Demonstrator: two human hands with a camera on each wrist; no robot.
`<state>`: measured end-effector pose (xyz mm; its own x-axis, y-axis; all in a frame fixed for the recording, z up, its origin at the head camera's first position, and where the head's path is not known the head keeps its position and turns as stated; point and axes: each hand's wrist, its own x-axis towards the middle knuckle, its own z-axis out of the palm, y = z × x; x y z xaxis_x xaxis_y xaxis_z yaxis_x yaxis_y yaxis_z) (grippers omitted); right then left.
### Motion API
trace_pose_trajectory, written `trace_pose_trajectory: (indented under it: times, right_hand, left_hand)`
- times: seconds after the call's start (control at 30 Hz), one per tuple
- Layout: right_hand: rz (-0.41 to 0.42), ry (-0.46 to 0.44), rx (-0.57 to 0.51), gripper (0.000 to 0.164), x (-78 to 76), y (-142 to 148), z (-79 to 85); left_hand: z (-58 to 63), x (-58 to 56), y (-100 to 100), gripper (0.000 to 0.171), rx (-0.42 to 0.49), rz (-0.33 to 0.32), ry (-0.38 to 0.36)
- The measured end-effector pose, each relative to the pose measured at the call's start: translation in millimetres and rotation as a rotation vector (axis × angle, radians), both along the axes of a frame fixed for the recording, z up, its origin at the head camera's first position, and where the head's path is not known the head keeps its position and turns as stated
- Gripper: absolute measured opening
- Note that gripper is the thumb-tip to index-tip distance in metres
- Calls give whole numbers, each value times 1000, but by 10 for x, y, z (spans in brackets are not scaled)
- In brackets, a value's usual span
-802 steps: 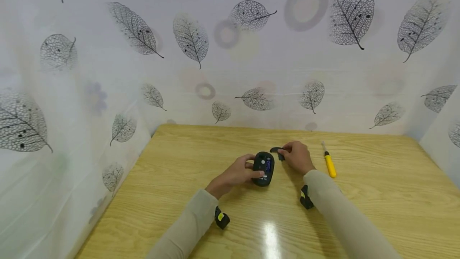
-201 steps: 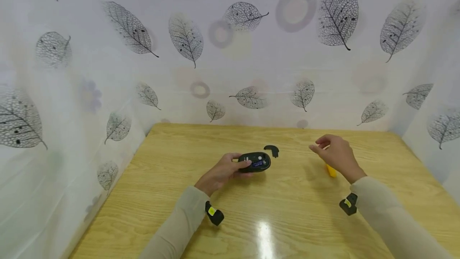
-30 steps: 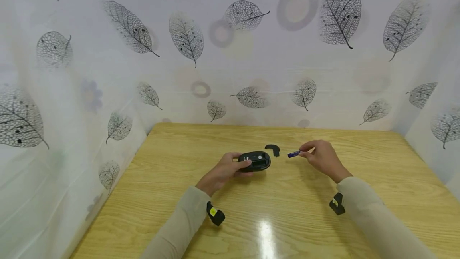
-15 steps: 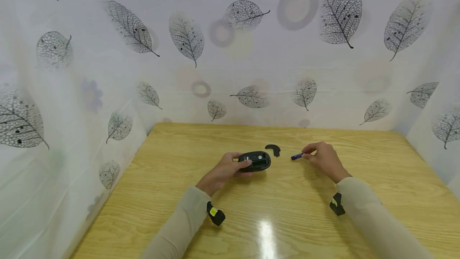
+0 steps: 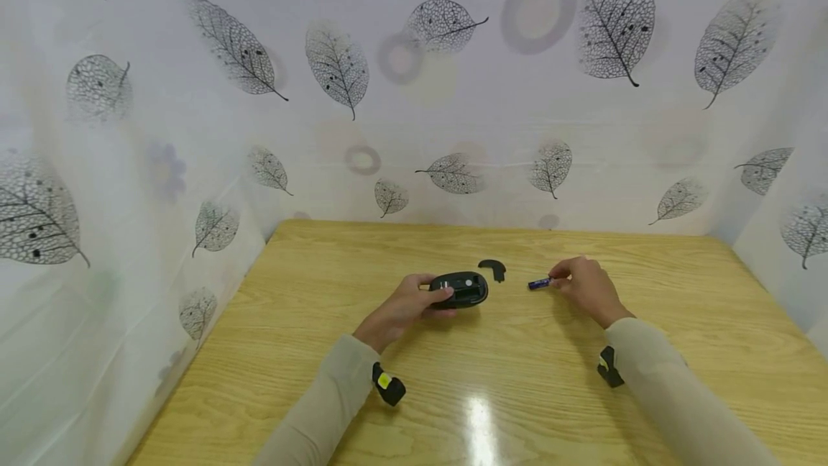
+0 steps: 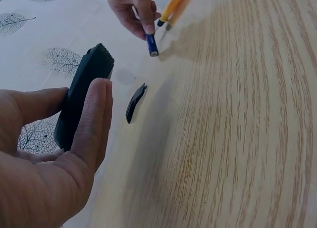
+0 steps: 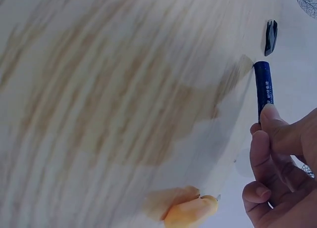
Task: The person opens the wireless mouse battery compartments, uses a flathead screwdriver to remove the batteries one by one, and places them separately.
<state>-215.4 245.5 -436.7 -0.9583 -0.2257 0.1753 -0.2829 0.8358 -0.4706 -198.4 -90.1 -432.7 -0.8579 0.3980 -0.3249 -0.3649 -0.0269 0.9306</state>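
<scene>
My left hand (image 5: 409, 305) holds a black computer mouse (image 5: 477, 296) underside up, thumb across its base and fingers beneath. The battery slot in the mouse is bare. Between thumb and fingertips of my right hand (image 5: 587, 292) is a blue battery (image 5: 539, 283), pinched at one end. In the right wrist view the battery's (image 7: 264, 87) far end is close to the tabletop. The mouse's curved black battery cover (image 5: 494, 268) lies on the table between the mouse and the battery.
A yellow-handled screwdriver (image 6: 172, 8) lies on the wooden table (image 5: 517, 380) beyond my right hand, which hides it in the head view. A white leaf-print sheet (image 5: 401, 128) stands behind the table and along its sides.
The cover, earlier in my right hand, now lies on the table. The battery has come out of the mouse into my right hand, and has lately moved slightly right and lower. The left hand stays still.
</scene>
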Motion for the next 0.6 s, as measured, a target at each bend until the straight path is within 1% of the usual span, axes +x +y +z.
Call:
trace_pose_trajectory:
  times: [0.17,0.47,0.6]
  right_hand:
    - [4,-9,27,7,-14,16,-22]
    - [6,-88,45,7,-21,32,-20]
    - [-8,-113,59,7,-29,16,-26]
  left_hand:
    - [0,-3,-8,53,-4,-2,3]
    - [-2,0,-18,53,7,0,-3]
    - [10,9,-26,54,6,5,-4]
